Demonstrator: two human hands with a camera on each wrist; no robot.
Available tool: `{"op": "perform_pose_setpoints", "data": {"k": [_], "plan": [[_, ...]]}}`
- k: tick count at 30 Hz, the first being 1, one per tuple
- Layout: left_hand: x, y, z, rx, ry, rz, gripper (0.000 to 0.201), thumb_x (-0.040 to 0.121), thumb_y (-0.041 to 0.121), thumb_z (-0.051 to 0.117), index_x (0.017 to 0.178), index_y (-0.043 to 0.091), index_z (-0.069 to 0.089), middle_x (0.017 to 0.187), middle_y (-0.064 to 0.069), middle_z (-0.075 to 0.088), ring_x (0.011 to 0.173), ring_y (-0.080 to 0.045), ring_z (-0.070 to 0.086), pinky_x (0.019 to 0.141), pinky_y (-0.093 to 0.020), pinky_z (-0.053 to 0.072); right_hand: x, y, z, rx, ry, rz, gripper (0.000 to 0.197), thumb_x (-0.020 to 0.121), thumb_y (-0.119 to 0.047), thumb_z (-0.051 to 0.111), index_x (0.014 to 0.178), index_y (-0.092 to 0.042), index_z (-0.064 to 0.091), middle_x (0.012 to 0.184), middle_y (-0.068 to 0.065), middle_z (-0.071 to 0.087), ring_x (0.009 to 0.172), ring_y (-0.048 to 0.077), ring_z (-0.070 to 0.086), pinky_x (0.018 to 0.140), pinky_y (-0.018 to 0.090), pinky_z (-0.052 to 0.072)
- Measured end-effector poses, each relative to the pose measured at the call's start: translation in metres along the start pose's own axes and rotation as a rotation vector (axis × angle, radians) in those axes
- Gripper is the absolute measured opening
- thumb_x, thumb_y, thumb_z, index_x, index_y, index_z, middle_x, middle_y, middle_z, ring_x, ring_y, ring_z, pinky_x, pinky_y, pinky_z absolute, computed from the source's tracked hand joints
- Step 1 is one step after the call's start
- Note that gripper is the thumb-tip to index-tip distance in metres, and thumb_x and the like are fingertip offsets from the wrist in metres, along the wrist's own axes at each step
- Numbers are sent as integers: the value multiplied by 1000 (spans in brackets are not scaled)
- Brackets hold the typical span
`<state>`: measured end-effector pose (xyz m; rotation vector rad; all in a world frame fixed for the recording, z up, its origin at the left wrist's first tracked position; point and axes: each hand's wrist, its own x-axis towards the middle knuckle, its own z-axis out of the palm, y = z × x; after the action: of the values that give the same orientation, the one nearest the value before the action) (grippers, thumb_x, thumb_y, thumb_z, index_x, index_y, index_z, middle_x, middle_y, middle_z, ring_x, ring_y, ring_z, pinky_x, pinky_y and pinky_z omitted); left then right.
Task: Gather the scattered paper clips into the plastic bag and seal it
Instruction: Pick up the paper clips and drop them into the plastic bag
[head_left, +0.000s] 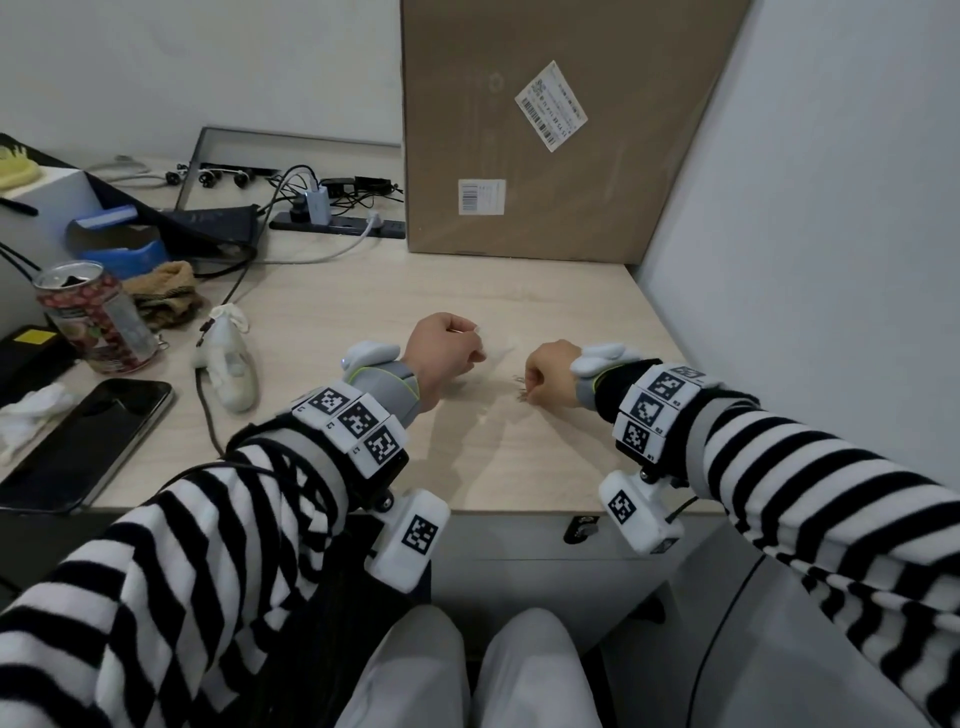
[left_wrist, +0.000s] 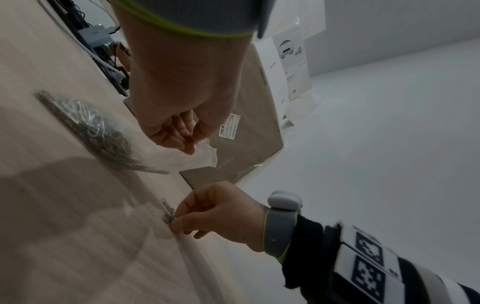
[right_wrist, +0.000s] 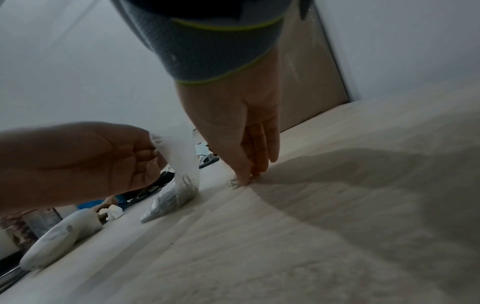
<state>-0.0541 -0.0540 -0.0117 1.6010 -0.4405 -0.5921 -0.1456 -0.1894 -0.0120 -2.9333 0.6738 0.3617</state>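
The left hand (left_wrist: 176, 127) pinches the plastic bag (left_wrist: 166, 152) by its mouth, mid-desk, most clips already inside. The right hand (left_wrist: 215, 214) pinches a small cluster of loose paper clips (left_wrist: 168, 211) nearer the desk's (head_left: 545, 467) right edge. Bagging these and sealing remain.

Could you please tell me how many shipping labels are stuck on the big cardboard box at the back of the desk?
2. One tilted label sits high on the cardboard box; a smaller label sits low near its left edge. Other faces are hidden.
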Motion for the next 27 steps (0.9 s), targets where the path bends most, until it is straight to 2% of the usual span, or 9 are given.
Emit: {"op": "perform_pose_setpoints", "data": {"k": [3, 7, 9, 12, 15, 18, 22, 24, 27], "plan": [[2, -1, -4, -10, 2, 1, 14, 86, 0, 52, 82, 13, 54, 74, -4, 59, 71, -17, 59, 61, -22, 46, 10, 2, 1, -18, 37, 30, 40, 79, -32, 71, 109, -8, 59, 112, 11, 63, 97, 31, 61, 81, 38, 49], [3, -2, -6, -10, -3, 4, 12, 86, 2, 53, 82, 14, 54, 74, -3, 59, 71, -17, 59, 62, -22, 46, 19, 7, 0, 3, 8, 61, 70, 76, -38, 74, 135, -16, 43, 131, 9, 50, 117, 29, 52, 96, 38, 45], [4, -2, -5, -11, -8, 8, 13, 87, 2, 53, 81, 14, 54, 74, -4, 59, 71, -18, 59, 62, -22, 46, 21, 7, 2, 1, -7, 31, 61, 78, -36, 72, 131, -17, 47, 130, 7, 54, 115, 27, 55, 97, 36, 46], [5, -4, -6, -12, -11, 7, 14, 87, 1, 52, 81, 14, 53, 74, -4, 59, 70, -16, 59, 62, -21, 45, 19, 2, 3, 9, 31, -64, 36, 84, -25, 65, 116, -14, 56, 122, 8, 57, 107, 26, 57, 89, 32, 45], [6, -5, -5, -15, -15, 1, 13, 87, 2, 52, 82, 14, 53, 74, -3, 59, 69, -14, 58, 61, -21, 45, 19, -3, 5, -18, 6, -85, 23, 89, -14, 56, 111, -9, 58, 119, 10, 60, 108, 28, 56, 84, 30, 42], [6, -6, -5, -18, -13, -2, 14, 88, 2, 52, 81, 14, 53, 74, -3, 59, 69, -15, 58, 61, -21, 45, 18, -6, 5, -57, -16, -82, 24, 89, -6, 48, 109, -3, 59, 117, 12, 63, 108, 33, 58, 87, 36, 45], [4, -8, -3, -11, -11, -6, 15, 86, 1, 52, 79, 14, 54, 72, -4, 59, 68, -16, 58, 59, -21, 45, 16, -10, 9, -47, -29, -53, 32, 88, 0, 44, 115, 8, 59, 120, 21, 64, 116, 38, 56, 77, 37, 45], [4, -9, -2, -6, -7, -14, 15, 86, 0, 52, 78, 13, 54, 71, -4, 59, 66, -15, 58, 58, -21, 45, 13, -11, 8, 17, 0, -17, 31, 90, -2, 45, 114, 6, 61, 121, 19, 64, 115, 36, 58, 82, 36, 47], [3, -6, -2, -14, -6, -13, 16, 85, -2, 51, 78, 13, 54, 70, -6, 59, 64, -15, 56, 56, -21, 44, 8, 0, 2, 294, 168, 59, 21, 90, -8, 50, 105, -1, 64, 114, 12, 66, 108, 31, 60, 81, 29, 44]]}}
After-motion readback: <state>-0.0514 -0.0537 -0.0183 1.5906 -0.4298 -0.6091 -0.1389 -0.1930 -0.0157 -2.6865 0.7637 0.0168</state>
